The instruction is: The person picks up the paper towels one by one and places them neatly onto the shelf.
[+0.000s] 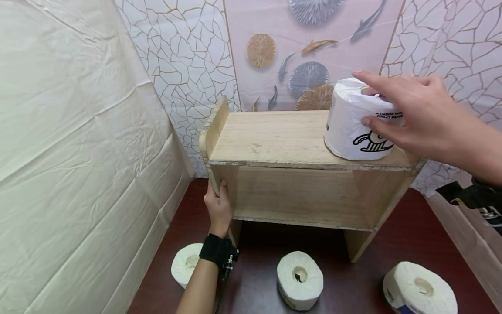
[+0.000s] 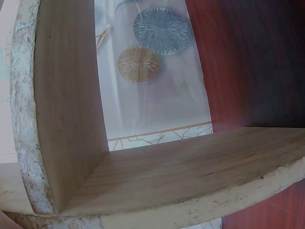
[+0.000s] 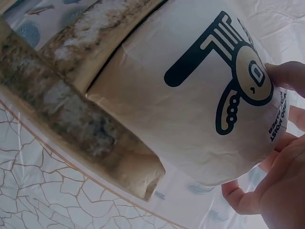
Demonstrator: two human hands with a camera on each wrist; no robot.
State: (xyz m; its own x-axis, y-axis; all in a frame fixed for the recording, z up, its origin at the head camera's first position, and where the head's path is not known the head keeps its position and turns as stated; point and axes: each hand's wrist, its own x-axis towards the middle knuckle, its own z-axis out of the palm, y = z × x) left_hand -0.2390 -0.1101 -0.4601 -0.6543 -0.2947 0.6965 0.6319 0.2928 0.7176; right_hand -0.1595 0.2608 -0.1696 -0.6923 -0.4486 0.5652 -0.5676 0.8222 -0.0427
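A small wooden shelf (image 1: 298, 196) stands on the dark red tabletop, its raw edges rough. My left hand (image 1: 218, 209) grips its left side panel, thumb on the inner face; the left wrist view shows the boards close up and hardly any of the hand. A white wrapped toilet roll (image 1: 351, 122) with a black printed drawing sits upright at the right end of the top board. My right hand (image 1: 423, 113) holds the roll, thumb against its printed side and other fingers over its top. In the right wrist view, the roll's base meets the board's edge.
On the tabletop stand three more toilet rolls: one at the left (image 1: 184, 264) partly behind my left forearm, one front middle (image 1: 300, 283) and one front right (image 1: 421, 292). A cream cloth (image 1: 86, 152) hangs at the left. Patterned sheeting (image 1: 180, 65) covers the back.
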